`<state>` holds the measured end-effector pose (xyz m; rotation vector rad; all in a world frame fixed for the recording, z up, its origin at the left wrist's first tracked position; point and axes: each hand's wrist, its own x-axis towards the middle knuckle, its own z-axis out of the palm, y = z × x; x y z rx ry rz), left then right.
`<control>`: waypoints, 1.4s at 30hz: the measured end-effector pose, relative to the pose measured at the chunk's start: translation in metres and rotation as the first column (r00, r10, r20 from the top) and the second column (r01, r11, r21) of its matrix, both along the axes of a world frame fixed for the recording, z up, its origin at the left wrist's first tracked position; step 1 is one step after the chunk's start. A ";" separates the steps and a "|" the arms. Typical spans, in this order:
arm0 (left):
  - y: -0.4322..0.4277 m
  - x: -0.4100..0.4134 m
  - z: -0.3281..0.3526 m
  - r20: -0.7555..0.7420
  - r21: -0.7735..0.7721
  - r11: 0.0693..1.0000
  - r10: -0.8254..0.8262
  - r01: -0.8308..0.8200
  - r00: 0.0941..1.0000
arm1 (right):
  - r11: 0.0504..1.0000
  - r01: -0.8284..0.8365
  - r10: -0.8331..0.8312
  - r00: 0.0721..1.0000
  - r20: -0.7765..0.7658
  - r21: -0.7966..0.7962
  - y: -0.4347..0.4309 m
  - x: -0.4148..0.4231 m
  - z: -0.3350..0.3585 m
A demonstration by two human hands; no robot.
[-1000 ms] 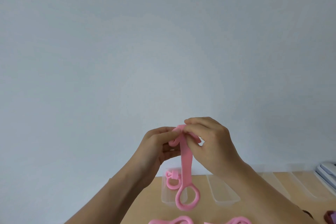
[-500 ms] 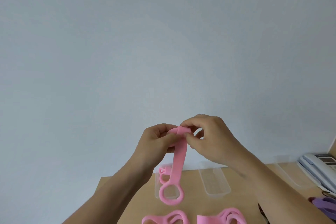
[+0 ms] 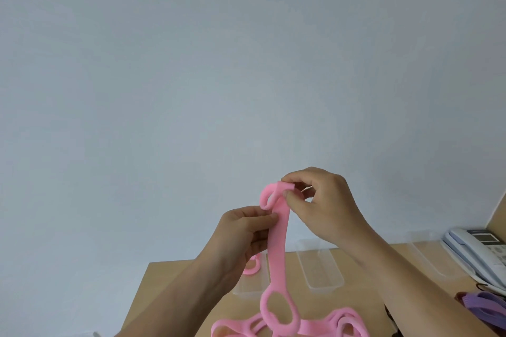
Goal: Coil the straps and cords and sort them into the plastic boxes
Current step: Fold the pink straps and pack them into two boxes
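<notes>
Around our grip on the strap (image 3: 278,243)
We pinched its top with our right hand (image 3: 325,205), our left hand (image 3: 241,230) just below; beneath the grip a box (image 3: 246,288) stood on the table (image 3: 169,282), a second box (image 3: 319,268), third box (image 3: 427,252) and telephone (image 3: 476,252) rightward, loose straps (image 3: 315,330) nearest us.

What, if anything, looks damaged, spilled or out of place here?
Nothing stands out. The long pink strap with ring ends hangs untorn from the right hand, which pinches its folded top, and the left hand pinches it lower. The clear plastic boxes sit level on the wooden table; the loose pink straps simply wait.
</notes>
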<state>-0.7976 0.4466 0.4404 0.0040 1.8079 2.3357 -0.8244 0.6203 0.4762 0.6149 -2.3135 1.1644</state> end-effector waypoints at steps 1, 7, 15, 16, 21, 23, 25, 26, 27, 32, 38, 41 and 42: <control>0.001 0.000 0.000 0.011 -0.004 1.000 0.021 -0.021 1.000 | 1.000 0.004 -0.004 1.000 -0.015 0.008 0.000 0.000 0.000; 0.002 0.003 0.002 -0.027 -0.055 0.995 0.085 -0.087 0.996 | 0.999 0.044 -0.040 0.981 -0.192 0.018 -0.004 0.001 -0.005; -0.006 0.001 0.008 -0.112 -0.060 0.997 0.045 -0.052 0.993 | 0.994 0.083 -0.045 0.903 -0.427 0.070 -0.010 0.004 -0.014; -0.006 0.002 0.008 -0.119 -0.058 0.997 0.034 -0.041 0.992 | 0.994 0.079 -0.038 0.901 -0.433 0.077 -0.011 0.004 -0.015; -0.005 0.005 0.008 -0.134 -0.028 0.999 0.031 -0.035 0.990 | 0.994 0.059 -0.013 0.901 -0.433 0.094 -0.009 0.006 -0.021; -0.005 0.006 0.008 -0.132 -0.013 0.999 0.043 -0.046 0.990 | 0.992 0.058 -0.003 0.895 -0.446 0.109 -0.010 0.008 -0.022; -0.005 0.006 0.008 -0.130 -0.004 0.998 0.055 -0.056 0.990 | 0.991 0.059 0.004 0.891 -0.455 0.123 -0.011 0.010 -0.022; -0.006 0.006 0.008 -0.129 -0.003 0.998 0.061 -0.062 0.990 | 0.990 0.059 0.004 0.891 -0.454 0.126 -0.012 0.011 -0.021; -0.006 0.006 0.007 -0.129 -0.002 0.998 0.065 -0.066 0.989 | 0.991 0.055 0.006 0.894 -0.448 0.123 -0.012 0.012 -0.020; -0.008 0.006 0.006 -0.167 -0.038 0.998 0.038 -0.045 0.985 | 1.000 -0.003 0.012 0.957 -0.290 0.030 -0.009 0.018 -0.011; -0.012 0.010 0.009 -0.204 -0.076 0.997 0.006 -0.022 0.979 | 0.990 -0.141 0.140 0.989 0.037 0.026 -0.002 0.015 -0.002; -0.012 0.011 0.007 -0.197 -0.102 0.995 -0.004 -0.016 0.980 | 0.991 -0.132 0.131 0.991 0.039 0.021 -0.001 0.015 -0.001; -0.012 0.011 0.007 -0.200 -0.115 0.993 -0.006 -0.017 0.980 | 0.992 -0.127 0.126 0.991 0.047 0.016 -0.001 0.014 -0.001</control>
